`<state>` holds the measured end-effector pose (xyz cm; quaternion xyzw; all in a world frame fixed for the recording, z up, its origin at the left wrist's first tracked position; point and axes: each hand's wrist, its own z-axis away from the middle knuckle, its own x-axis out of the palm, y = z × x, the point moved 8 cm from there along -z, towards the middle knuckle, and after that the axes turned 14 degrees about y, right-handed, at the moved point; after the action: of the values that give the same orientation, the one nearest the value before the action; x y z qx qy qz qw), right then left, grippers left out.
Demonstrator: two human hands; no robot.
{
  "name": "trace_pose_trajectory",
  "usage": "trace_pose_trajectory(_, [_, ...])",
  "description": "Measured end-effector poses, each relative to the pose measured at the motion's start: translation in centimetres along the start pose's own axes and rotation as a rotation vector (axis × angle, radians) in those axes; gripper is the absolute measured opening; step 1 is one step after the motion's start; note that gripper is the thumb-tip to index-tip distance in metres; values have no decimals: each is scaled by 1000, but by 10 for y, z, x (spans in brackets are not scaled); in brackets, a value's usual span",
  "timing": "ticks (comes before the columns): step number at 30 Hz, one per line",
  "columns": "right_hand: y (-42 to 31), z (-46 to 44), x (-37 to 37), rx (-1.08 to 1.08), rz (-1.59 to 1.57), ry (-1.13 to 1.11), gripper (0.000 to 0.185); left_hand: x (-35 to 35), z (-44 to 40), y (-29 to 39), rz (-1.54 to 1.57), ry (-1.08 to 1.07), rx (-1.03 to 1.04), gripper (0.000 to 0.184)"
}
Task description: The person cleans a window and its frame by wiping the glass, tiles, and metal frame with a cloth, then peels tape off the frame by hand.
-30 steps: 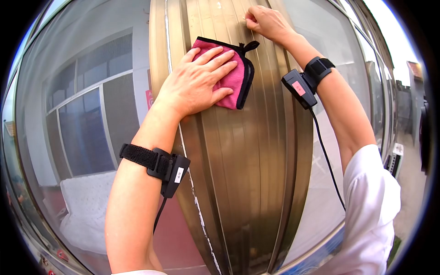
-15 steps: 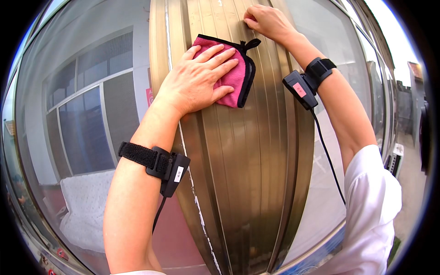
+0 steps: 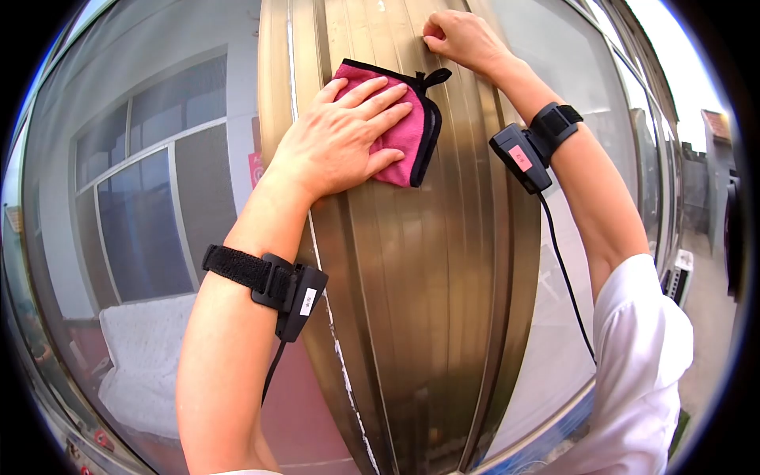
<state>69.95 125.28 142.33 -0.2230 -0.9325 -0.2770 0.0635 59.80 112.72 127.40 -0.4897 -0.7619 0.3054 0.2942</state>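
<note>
My left hand [image 3: 336,138] lies with spread fingers over a pink cloth [image 3: 405,150], holding it flat against a ridged, gold-brown metal panel [image 3: 431,317]. The cloth has a black edge and a small black loop at its upper right corner. Higher up and to the right, my right hand [image 3: 467,43] is closed, its fingers curled in and resting at the panel's surface. Nothing shows between those fingers. Each forearm wears a black strap with a small device: one on the left arm [image 3: 297,297] and one on the right arm [image 3: 526,154].
Large glass panes [image 3: 166,237] flank the metal panel. Behind the left pane are a window [image 3: 146,214] and a white-covered seat [image 3: 146,356]. A white strip of worn sealant [image 3: 340,364] runs down the panel's left side. A black cable [image 3: 566,277] hangs from the right device.
The view has shifted very slightly. Both hands and the cloth stay practically in the same place on the panel.
</note>
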Motion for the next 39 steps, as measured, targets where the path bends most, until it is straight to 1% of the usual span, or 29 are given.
trace_pose_trajectory(5, [-1, -4, 6, -42, 68, 2, 19, 1, 0, 0, -2, 0, 9, 58])
trace_pose_trajectory(7, [-2, -6, 9, -52, 158, -15, 19, 0, 0, 0, -14, 3, 9, 58])
trace_pose_trajectory(11, [0, -2, 10, -63, 151, 12, 19, 0, 0, 0, -7, 8, 14, 57])
trace_pose_trajectory(13, [3, 0, 7, -68, 105, 80, 19, 0, 1, 1, -9, 11, 18, 57])
trace_pose_trajectory(14, [3, 0, 6, -69, 105, 80, 19, 0, 1, 1, -9, 12, 17, 57])
trace_pose_trajectory(22, [14, 0, 4, 98, 73, 48, 22, 1, 1, 0, -2, -3, 6, 57])
trace_pose_trajectory(26, [24, 3, 5, 98, 46, 69, 25, 3, 3, 0, -6, -6, 3, 57])
trace_pose_trajectory(28, [32, 8, -2, 215, -108, 81, 27, 2, 4, 0, -5, 2, 5, 57])
trace_pose_trajectory(29, [32, 12, -2, 297, -131, 30, 28, 2, 3, 0, -5, 2, 6, 57])
trace_pose_trajectory(30, [28, 15, -3, 298, -130, 31, 28, 2, 4, 1, -9, -2, 6, 58])
trace_pose_trajectory(32, [12, 16, -8, 162, -84, 80, 28, 1, 4, 0, -12, -8, 6, 58])
trace_pose_trajectory(39, [9, 11, -1, 160, -21, 90, 27, 2, 4, 1, -14, -2, 14, 58])
